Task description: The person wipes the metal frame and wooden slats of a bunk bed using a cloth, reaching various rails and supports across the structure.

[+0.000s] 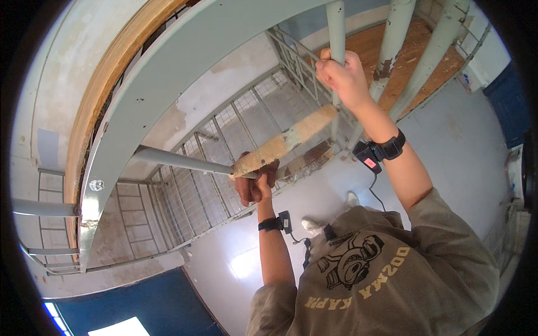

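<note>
My left hand [264, 188] holds a reddish-brown cloth [248, 190] against the left end of a bunk-bed ladder step [300, 133]. Part of the cloth shows on the step's far side, and the step hides the rest. A worn, yellowish layer covers much of the step, with pale green paint bare in the middle. The painted metal tube [185, 159] runs from the upper bed rail to that same end. My right hand [342, 77] is closed around an upright pale green metal post [336, 25], above the step's right end.
The upper bed's broad metal rail [138, 84] curves overhead, with a wooden edge [94, 92] behind it. Below stands a lower bed frame with wire mesh [201, 185]. Thicker posts with chipped paint [388, 54] rise at right before a wooden board [420, 46]. My shoes [311, 224] are on the pale floor [454, 138].
</note>
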